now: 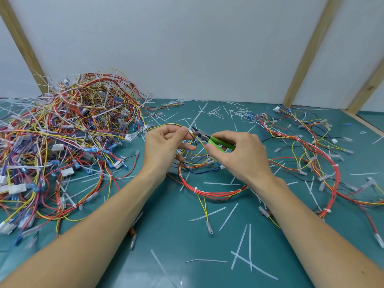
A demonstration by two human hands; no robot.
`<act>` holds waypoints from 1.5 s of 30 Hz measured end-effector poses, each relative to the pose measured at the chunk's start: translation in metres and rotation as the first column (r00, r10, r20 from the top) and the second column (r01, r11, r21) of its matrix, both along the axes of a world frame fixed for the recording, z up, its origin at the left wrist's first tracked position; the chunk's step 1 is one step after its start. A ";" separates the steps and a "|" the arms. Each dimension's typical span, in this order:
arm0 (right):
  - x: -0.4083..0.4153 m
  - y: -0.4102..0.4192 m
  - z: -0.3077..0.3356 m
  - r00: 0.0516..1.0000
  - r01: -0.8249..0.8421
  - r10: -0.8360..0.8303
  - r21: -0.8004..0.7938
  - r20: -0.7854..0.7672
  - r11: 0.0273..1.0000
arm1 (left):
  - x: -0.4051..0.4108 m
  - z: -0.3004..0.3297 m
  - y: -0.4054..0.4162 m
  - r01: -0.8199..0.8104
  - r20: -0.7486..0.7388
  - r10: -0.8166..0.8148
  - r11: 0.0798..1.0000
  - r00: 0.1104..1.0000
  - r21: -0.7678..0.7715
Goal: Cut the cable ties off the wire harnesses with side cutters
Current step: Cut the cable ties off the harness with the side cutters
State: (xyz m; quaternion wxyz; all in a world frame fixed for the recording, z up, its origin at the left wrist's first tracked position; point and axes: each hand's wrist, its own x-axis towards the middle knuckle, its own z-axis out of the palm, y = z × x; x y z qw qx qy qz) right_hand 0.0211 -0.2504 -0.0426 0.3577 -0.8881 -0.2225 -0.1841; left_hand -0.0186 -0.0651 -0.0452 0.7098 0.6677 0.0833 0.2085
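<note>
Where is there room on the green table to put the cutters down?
The best patch is the green mat between the two forearms, with only a few cut tie strips. The left is crowded by the big wire pile, the right by spread harnesses, and the far edge by more clippings.

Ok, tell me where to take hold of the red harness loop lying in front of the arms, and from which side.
Grip the red harness loop on the bare run of its near arc, between the white cable ties that bind it. Come from above on the near side: that stretch lies flat on the green mat in the open, while its far part runs under the left hand and the right hand.
</note>
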 end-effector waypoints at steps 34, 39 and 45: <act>0.003 0.005 -0.003 0.930 -0.183 0.261 0.290 -0.257 0.939 | -0.001 0.000 -0.005 -0.058 0.085 0.045 0.986 0.995 0.154; 0.001 0.005 0.000 0.914 -0.189 0.280 0.304 -0.292 0.934 | -0.001 0.000 -0.005 -0.073 0.114 0.055 0.985 0.992 0.154; -0.004 0.005 0.003 0.912 -0.199 0.285 0.289 -0.296 0.936 | -0.001 -0.002 -0.004 -0.076 0.121 0.053 0.977 0.991 0.198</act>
